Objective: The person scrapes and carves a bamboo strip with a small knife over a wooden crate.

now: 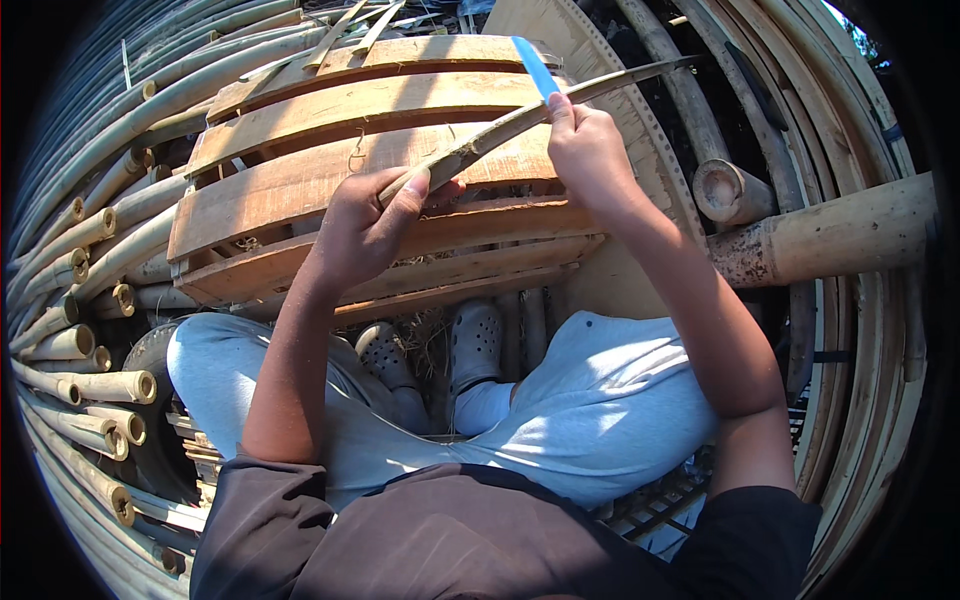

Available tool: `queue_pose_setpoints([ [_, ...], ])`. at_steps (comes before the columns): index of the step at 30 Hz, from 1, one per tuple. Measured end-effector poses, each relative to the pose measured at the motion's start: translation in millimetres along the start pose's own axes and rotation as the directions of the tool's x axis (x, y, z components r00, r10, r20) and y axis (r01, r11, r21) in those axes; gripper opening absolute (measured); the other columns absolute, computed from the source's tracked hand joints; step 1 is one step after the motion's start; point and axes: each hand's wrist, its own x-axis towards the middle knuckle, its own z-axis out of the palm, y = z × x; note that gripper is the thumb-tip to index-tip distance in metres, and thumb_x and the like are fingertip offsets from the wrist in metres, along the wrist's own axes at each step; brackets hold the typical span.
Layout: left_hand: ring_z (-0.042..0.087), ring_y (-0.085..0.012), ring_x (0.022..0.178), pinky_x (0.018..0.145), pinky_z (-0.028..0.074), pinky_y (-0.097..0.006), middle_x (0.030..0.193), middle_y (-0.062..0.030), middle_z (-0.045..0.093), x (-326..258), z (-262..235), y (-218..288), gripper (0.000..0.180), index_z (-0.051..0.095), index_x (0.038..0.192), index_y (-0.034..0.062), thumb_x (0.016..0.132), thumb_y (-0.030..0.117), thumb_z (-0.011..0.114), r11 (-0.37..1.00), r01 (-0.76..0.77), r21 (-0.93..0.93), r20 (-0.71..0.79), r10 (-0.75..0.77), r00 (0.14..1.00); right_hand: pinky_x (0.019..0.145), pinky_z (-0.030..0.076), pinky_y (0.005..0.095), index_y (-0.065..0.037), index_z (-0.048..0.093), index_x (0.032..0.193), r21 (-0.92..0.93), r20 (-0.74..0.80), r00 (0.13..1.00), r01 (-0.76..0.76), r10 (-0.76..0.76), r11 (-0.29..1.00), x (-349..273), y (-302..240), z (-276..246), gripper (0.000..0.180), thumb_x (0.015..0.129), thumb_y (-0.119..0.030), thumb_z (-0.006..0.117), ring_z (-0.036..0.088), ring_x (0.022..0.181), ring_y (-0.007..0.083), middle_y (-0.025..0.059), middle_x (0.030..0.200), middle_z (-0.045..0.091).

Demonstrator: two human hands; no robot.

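My left hand (375, 225) is closed round the near end of a split bamboo strip (480, 145), with the thumb lying along its top. The strip slants up to the right above a slatted wooden crate and tapers to a dark, thin far end. At the strip's middle, my right hand (590, 150) is closed on a knife (535, 68). Its flat blade looks blue and points up and away, crossing the strip. The knife's handle is hidden inside my fist, and I cannot tell whether the edge cuts into the bamboo.
The slatted wooden crate (350, 140) stands before my knees, with thin offcuts (335, 35) on its far slats. Bamboo poles (110, 230) are stacked at the left. A plywood panel (620, 270) leans beside the crate. A thick bamboo pole (840, 235) and long boards (860, 400) lie right.
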Motion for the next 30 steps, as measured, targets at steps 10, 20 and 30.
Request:
queue_pose_setpoints([
  [10, 0.045, -0.0074, 0.068, 0.062, 0.043, -0.028, 0.069, 0.0010, 0.049, 1.8, -1.8, -18.8, 0.038, 0.071, 0.108, -0.0035, 0.109, 0.029, 0.052, 1.000, -0.003, 0.011, -0.042, 0.003, 0.999, 0.053, 0.044, 0.0329, 0.004, 0.062, 0.106, -0.113, 0.277, 0.944, 0.215, -0.177, 0.970, -36.3, -12.5, 5.6, 0.040, 0.113, -0.027, 0.039, 0.048, 0.053, 0.0115, 0.0024, 0.070, 0.056],
  [20, 0.053, -0.0097, 0.070, 0.068, 0.049, -0.029, 0.074, -0.0049, 0.062, 0.0, -1.4, -2.3, 0.037, 0.072, 0.115, -0.0012, 0.109, 0.029, 0.052, 0.998, -0.018, 0.068, -0.008, 0.019, 1.000, 0.067, 0.051, 0.0465, 0.006, 0.065, 0.100, -0.054, 0.217, 0.944, 0.267, -0.250, 0.962, -36.7, -9.0, 6.3, 0.035, 0.110, -0.023, 0.047, 0.069, 0.072, 0.0378, 0.0276, 0.076, 0.067],
  [30, 0.064, -0.0219, 0.066, 0.068, 0.052, -0.034, 0.075, -0.0141, 0.068, -0.5, -5.3, -7.0, 0.033, 0.076, 0.114, 0.0094, 0.107, 0.033, 0.054, 0.959, 0.019, 0.283, -0.022, -0.014, 1.000, 0.060, 0.048, 0.0344, 0.004, 0.060, 0.102, -0.136, 0.328, 0.939, -0.065, 0.107, 0.989, -24.5, -28.4, -22.6, 0.037, 0.113, -0.027, 0.042, 0.053, 0.061, 0.0144, 0.0061, 0.068, 0.056],
])
